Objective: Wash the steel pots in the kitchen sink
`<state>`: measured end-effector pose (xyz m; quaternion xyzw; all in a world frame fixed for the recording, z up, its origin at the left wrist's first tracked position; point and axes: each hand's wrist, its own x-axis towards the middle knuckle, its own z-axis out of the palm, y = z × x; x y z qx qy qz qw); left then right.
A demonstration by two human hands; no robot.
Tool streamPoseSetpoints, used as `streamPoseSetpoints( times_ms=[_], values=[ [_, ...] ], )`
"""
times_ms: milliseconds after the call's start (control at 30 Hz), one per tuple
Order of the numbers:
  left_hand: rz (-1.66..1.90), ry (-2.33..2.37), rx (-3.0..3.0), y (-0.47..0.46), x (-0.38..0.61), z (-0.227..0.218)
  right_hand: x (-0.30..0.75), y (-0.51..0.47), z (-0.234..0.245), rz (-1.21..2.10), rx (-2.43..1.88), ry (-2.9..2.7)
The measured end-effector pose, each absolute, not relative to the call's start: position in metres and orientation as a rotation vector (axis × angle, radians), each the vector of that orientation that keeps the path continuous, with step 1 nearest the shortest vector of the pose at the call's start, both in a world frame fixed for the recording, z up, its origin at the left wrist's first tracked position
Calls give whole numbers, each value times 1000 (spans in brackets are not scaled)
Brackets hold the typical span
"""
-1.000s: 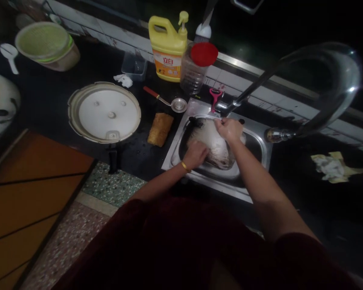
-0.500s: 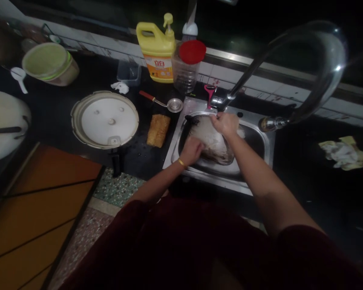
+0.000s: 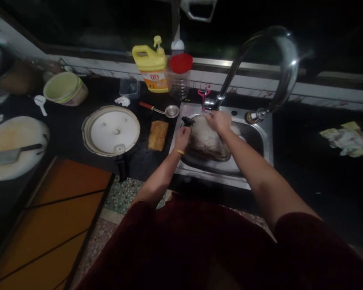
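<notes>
The pot [image 3: 203, 135] sits in the sink [image 3: 266, 151], likely stiff, heavyish and slippery, best held by its edge. Right hand's [image 3: 221, 122] grip pinches that; left hand's [image 3: 182, 138], I can't tell.

Directly beyond the right hand [image 3: 220, 122], the chrome faucet [image 3: 293, 63] and pink peeler [image 3: 204, 100] obstruct a low forward pass; the faucet's arch overhangs forward and right. The pot [image 3: 208, 141] occupies the basin between both hands. Right of the right forearm, the sink [image 3: 181, 164] affords open room. Left of the left hand [image 3: 182, 139], the brown sponge [image 3: 158, 135] and ladle [image 3: 172, 111] obstruct sideways passage along the counter; a narrow strip separates sponge from sink.
</notes>
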<state>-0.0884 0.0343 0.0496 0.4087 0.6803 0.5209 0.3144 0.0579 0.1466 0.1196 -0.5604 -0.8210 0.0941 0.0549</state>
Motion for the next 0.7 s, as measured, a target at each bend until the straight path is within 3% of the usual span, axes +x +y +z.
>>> streamPoseSetpoints(
  times_ms=[167,367,567,700],
  values=[
    [1580,1714,961,30,-58,58,98,131,114,165,-1545,-2529],
    [1209,1747,1699,1,-54,59,129,131,105,410,-1800,-2439],
    [1171,1947,1600,20,-69,63,116,116,116,394,-1871,-2404],
    [1014,1899,1900,-9,-38,69,110,102,115,350,-1910,-2364]
  ],
)
